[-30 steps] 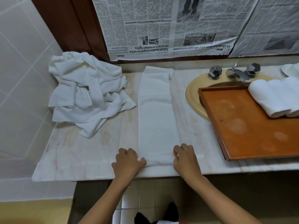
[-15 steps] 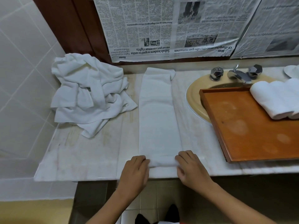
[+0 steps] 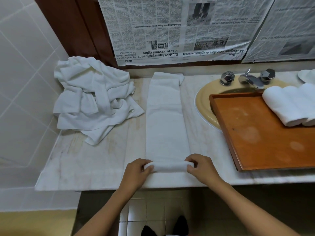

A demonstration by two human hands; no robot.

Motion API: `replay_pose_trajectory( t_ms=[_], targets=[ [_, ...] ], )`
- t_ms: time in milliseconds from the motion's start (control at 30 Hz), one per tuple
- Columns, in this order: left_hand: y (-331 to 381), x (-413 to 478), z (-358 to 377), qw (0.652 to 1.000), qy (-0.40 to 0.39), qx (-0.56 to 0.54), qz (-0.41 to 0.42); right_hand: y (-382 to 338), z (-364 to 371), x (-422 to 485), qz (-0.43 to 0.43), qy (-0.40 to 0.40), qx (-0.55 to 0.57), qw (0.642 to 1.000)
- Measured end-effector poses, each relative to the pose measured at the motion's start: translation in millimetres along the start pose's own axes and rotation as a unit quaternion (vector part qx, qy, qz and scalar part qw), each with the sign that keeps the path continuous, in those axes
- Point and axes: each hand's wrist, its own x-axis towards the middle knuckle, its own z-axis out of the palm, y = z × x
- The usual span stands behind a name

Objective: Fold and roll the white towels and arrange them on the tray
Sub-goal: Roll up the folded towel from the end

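A white towel (image 3: 166,120) folded into a long strip lies on the marble counter, running from the back wall toward me. Its near end is rolled into a short tight roll (image 3: 168,166). My left hand (image 3: 137,172) grips the roll's left end and my right hand (image 3: 202,169) grips its right end, fingers curled over it. A wooden tray (image 3: 255,138) sits to the right over the sink, with rolled white towels (image 3: 289,104) at its far right.
A heap of unfolded white towels (image 3: 95,99) lies at the left by the tiled wall. The yellow sink (image 3: 203,103) with chrome taps (image 3: 248,79) is under the tray. Newspaper (image 3: 170,31) covers the back wall. The counter's front edge (image 3: 85,186) is close to me.
Both hands have turned the towel's near end over into a small roll and moved slightly away from me with it. The rest of the towel has stayed flat.
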Motion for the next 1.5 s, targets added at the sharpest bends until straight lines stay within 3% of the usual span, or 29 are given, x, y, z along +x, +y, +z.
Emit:
replay_pose_trajectory(
  t_ms=[267,467,600,700,867,1133,1233,1333,1500],
  targets=[
    [15.7,5.1,2.8,0.985,-0.007,-0.066,-0.161,-6.6,3.7,1.5,0.140,-0.001,0.062,0.988],
    [18.9,-3.3,12.7,0.992,0.071,-0.008,-0.101,-11.7,15.5,-1.4,0.154,0.041,0.013,0.987],
    [15.2,-14.2,24.6,0.988,0.133,0.064,0.035,-5.9,23.7,-7.1,0.088,0.113,-0.015,0.990],
    [8.8,-20.4,32.9,0.971,0.145,0.124,0.143,0.6,29.5,-13.5,-0.031,0.151,-0.056,0.987],
    [-5.8,-31.0,33.2,0.958,0.176,0.119,0.194,23.5,31.9,-24.5,-0.183,0.154,-0.090,0.967],
    [-19.0,-17.0,24.6,0.944,0.145,0.158,0.250,27.8,20.0,-20.4,-0.272,0.112,-0.181,0.938],
    [-12.7,-8.4,19.8,0.946,0.138,0.166,0.244,24.6,15.2,-13.3,-0.269,0.101,-0.163,0.944],
    [-7.6,-5.4,14.2,0.965,0.100,0.142,0.197,19.8,10.6,-10.9,-0.196,0.072,-0.094,0.974],
    [4.9,-14.5,6.9,0.998,0.053,-0.031,0.002,15.8,10.8,-14.9,-0.048,0.051,0.023,0.997]
  ],
)
